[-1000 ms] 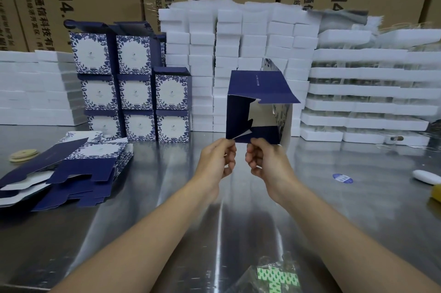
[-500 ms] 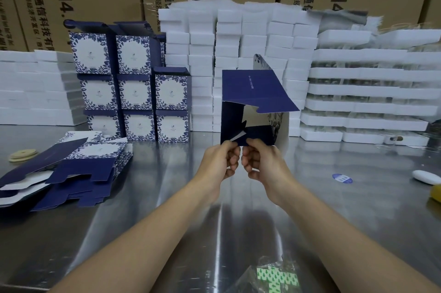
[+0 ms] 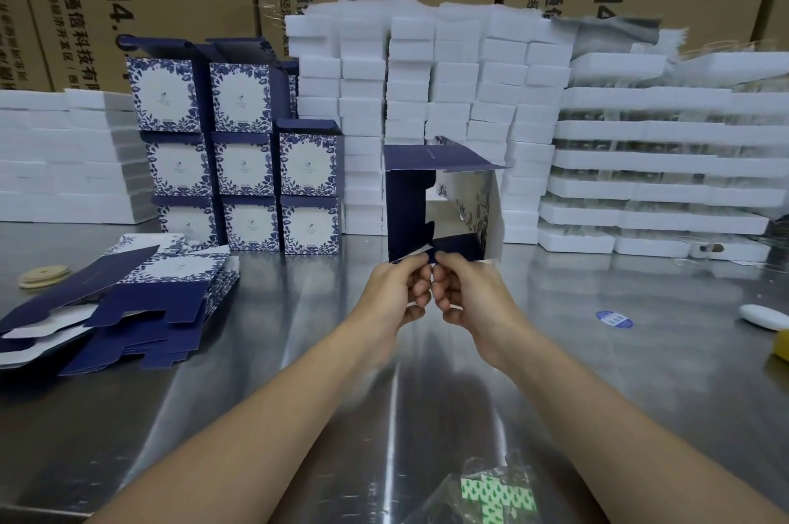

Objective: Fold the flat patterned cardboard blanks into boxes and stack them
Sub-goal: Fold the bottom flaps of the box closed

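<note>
Patterned blank (image 3: 407, 199) is held upright and half-opened at twelve o'clock, just beyond both hands. Whether its base rests on the steel table (image 3: 597, 374) I cannot tell. Its navy side wall stands vertical and the lid flap juts over the top toward one o'clock. The near face is open, so the white inside and a patterned wall show.

The left hand (image 3: 390, 295) and right hand (image 3: 474, 295) meet knuckle to knuckle at the blank's lower near edge, fingers curled tight. The left pinches a thin flap whose white underside shows, and the right pinches the navy flap beside it. This looks like the bottom closure being worked, with the flaps not yet locked.

Risks, as I judge them: the body is steadied only at that one edge, so a push on the flaps could skew the walls out of square, and the tabs would then miss each other or crease. Forcing the notched flap at an angle could tear it at the cut. The overhanging lid may catch if the box is turned quickly.

Finished boxes (image 3: 243, 165) are stacked in columns at ten to eleven o'clock, beside white foam blocks (image 3: 448, 96). The top ones carry raised lids, so a carelessly placed box could tip them — and a weakly locked base would sag there too. Flat blanks (image 3: 128, 301) lie in a loose pile at nine o'clock.
</note>
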`<action>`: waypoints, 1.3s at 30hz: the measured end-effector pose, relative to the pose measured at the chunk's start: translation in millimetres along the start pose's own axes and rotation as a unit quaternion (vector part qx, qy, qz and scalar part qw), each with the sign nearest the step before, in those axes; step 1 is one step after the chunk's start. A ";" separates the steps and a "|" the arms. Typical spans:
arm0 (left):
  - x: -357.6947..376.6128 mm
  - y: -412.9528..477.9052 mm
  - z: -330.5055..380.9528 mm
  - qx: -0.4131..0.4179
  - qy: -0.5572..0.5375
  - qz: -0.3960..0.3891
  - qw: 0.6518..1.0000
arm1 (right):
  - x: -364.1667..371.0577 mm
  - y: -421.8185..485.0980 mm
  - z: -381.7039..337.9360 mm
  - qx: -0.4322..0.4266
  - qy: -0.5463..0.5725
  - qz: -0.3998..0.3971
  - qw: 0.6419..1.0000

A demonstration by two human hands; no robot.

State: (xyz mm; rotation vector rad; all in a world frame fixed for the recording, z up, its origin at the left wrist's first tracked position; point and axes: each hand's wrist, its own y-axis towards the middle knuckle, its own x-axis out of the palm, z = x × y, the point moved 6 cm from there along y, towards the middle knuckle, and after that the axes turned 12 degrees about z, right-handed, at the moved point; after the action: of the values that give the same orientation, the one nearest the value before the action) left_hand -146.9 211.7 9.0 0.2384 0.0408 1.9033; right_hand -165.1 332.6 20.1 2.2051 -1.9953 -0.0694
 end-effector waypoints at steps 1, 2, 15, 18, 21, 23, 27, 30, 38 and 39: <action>-0.9 0.9 -0.2 -0.001 -0.002 0.006 1.000 | -0.5 0.3 0.6 0.005 -0.001 0.005 1.000; -2.3 1.9 -0.4 -0.006 -0.005 0.014 1.000 | -2.0 1.1 1.1 0.011 0.000 0.017 1.000; -15.9 6.1 -3.5 -0.048 -0.041 0.096 0.993 | -19.6 11.2 4.7 0.051 0.042 0.100 0.993; -18.5 7.3 -4.9 -0.061 -0.063 0.106 0.991 | -19.1 12.5 7.3 0.057 0.025 0.099 0.993; -21.3 11.1 -6.9 -0.075 -0.074 0.109 0.988 | -21.6 15.0 8.1 0.058 0.031 0.111 0.992; -22.1 13.2 -8.7 -0.079 -0.064 0.104 0.989 | -24.1 16.9 7.2 0.054 0.051 0.122 0.990; -18.3 13.9 -11.7 -0.071 -0.037 0.078 0.994 | -32.9 21.2 4.0 0.032 0.059 0.159 0.985; -18.7 12.5 -10.8 -0.076 -0.064 0.070 0.993 | -40.7 24.8 2.7 0.020 0.053 0.182 0.982; -51.6 16.6 31.3 0.065 -0.090 0.184 0.977 | -54.1 28.8 -7.7 -0.113 -0.122 0.204 0.965; -52.6 16.2 34.3 0.079 -0.064 0.173 0.980 | -53.5 28.5 -7.6 -0.130 -0.145 0.199 0.961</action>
State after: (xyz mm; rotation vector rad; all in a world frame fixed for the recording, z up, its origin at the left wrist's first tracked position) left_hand -138.8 154.0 37.3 0.5033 0.0672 2.2284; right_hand -197.6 383.7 27.8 1.6781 -2.3803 -0.5958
